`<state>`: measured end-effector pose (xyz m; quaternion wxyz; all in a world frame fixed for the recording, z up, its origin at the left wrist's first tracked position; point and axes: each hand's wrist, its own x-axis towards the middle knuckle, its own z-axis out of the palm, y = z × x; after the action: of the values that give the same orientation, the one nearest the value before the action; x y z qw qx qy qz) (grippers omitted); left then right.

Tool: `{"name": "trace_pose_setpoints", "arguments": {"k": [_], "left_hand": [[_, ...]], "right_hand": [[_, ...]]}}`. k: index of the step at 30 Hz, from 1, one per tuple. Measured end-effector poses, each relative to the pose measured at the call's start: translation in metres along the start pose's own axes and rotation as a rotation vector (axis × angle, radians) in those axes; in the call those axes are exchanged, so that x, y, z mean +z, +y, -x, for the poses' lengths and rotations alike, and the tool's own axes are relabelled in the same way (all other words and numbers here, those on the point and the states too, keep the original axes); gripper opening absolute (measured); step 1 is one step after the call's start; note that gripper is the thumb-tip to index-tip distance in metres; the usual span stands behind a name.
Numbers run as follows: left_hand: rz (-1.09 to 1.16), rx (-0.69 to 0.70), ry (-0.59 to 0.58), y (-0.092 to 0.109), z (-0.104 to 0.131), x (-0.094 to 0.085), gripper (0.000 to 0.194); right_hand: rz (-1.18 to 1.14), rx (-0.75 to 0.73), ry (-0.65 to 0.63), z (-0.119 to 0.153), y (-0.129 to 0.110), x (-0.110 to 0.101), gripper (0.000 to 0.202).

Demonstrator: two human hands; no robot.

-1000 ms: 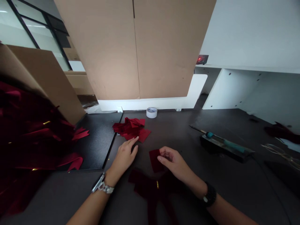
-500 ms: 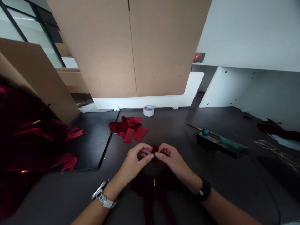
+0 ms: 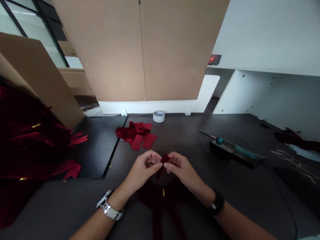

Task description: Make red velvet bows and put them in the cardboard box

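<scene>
Between my fingertips is a short dark red ribbon piece (image 3: 160,171), tilted, its lower end hanging down. My left hand (image 3: 147,165) pinches it from the left, and my right hand (image 3: 178,166) pinches it from the right. Just below the hands, a dark red bow (image 3: 150,196) with a small gold strip (image 3: 163,192) at its middle lies on the dark table, its tails toward me. Beyond the hands lies a loose pile of cut red ribbon pieces (image 3: 136,141).
A white tape roll (image 3: 159,116) stands near the back edge. To the right, a soldering iron (image 3: 220,140) rests on a black holder (image 3: 235,155) with a cable. Many dark red bows (image 3: 27,143) are heaped at left beside a cardboard box (image 3: 37,73). Cardboard (image 3: 145,50) stands behind.
The ribbon piece between my fingers has turned, so more of its length shows below my fingertips. Both hands stay close together in nearly the same place. The view has shifted slightly.
</scene>
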<state>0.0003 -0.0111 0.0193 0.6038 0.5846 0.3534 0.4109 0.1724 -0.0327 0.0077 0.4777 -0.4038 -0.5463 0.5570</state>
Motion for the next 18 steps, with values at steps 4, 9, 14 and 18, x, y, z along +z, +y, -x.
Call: {"name": "trace_pose_setpoints", "arguments": {"k": [4, 9, 14, 18], "left_hand": [[0.077, -0.046, 0.031, 0.0030, 0.0020, 0.0011, 0.022], [0.398, -0.273, -0.121, 0.0054, 0.0068, 0.0022, 0.021], [0.574, -0.348, -0.194, 0.0047, 0.0100, 0.0025, 0.028], [0.581, -0.343, -0.204, 0.0032, 0.0095, 0.0024, 0.026]], "right_hand": [[-0.065, -0.027, 0.067, 0.0004, 0.0004, 0.0018, 0.037], [-0.040, -0.107, -0.015, 0.0026, -0.0036, -0.0001, 0.027], [0.022, -0.171, -0.155, 0.0048, -0.0082, -0.0019, 0.020], [0.024, -0.145, -0.137, 0.0042, -0.0081, -0.0008, 0.019]]}}
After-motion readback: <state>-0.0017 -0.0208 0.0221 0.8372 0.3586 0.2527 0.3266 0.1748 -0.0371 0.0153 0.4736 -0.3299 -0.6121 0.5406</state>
